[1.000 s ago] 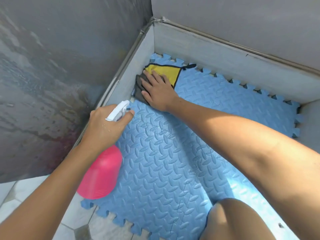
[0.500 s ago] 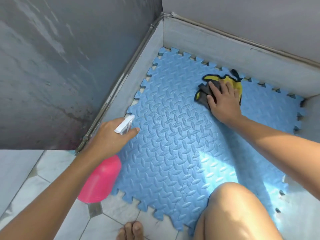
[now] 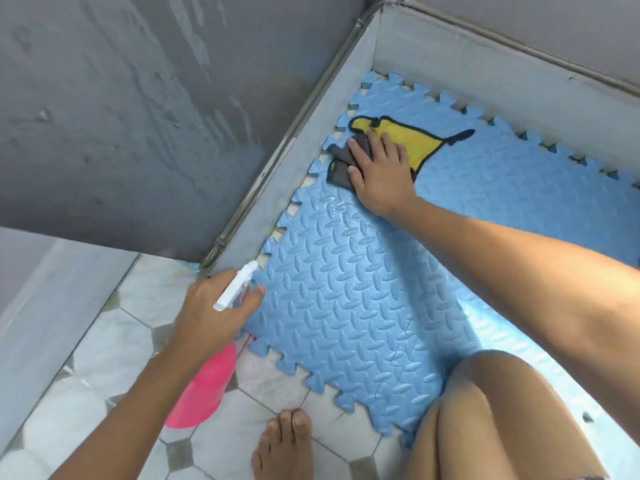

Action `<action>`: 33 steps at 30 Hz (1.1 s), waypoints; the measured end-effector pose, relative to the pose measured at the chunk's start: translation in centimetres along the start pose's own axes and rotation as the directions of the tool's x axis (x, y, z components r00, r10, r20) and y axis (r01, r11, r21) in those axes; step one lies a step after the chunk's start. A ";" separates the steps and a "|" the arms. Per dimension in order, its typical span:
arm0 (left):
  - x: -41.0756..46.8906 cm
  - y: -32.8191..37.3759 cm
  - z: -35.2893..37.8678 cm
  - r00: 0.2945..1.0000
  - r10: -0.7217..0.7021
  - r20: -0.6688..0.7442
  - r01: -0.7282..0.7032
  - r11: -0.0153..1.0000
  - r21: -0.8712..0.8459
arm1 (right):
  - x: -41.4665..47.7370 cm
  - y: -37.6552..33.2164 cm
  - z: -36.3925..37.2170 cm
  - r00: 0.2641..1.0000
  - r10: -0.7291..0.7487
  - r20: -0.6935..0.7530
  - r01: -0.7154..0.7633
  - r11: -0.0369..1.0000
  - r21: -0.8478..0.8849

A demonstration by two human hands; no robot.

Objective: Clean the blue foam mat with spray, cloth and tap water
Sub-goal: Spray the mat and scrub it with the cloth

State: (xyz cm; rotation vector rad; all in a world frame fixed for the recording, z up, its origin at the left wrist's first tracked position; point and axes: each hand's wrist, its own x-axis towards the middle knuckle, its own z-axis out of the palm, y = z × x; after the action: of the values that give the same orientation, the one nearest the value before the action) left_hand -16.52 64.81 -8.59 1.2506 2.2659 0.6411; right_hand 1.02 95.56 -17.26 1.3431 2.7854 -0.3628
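Grey corner walls hemmed the blue foam mat (image 3: 363, 306), where the right hand (image 3: 379, 171) lay flat, fingers spread, on the yellow-and-grey cloth (image 3: 412, 147) at the far left, while the left hand (image 3: 211, 313), nearer, was curled around the pink spray bottle (image 3: 204, 386), its white nozzle (image 3: 237, 285) aimed far-right over the mat.

bright daylight from my feed, hard sunny patch on the blue foam mat (image 3: 346, 306) lower right, soft arm shadow across it, wet sheen near the wall, wide-angle bending at edges, slightly soft overall, no real glare
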 end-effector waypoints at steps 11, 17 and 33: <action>-0.3 -0.5 -0.6 1.000 -0.023 -0.006 0.021 0.989 -0.143 | -16.0 -5.0 3.5 0.487 -0.840 0.241 0.856 0.514 0.060; -0.2 -0.4 0.1 0.998 -0.066 -0.023 0.063 0.990 -0.128 | -4.6 7.2 -0.7 0.944 -0.320 0.079 0.326 0.942 -0.080; 4.3 5.9 2.4 0.999 -0.006 0.044 0.011 0.995 -0.103 | -2.8 -0.2 0.9 0.943 -0.328 0.056 0.328 0.945 0.013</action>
State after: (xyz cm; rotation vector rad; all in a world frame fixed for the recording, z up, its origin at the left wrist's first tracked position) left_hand -13.36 71.74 -7.66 1.1933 2.1728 0.7120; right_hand 2.59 93.07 -17.72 0.8468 2.9568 -0.4063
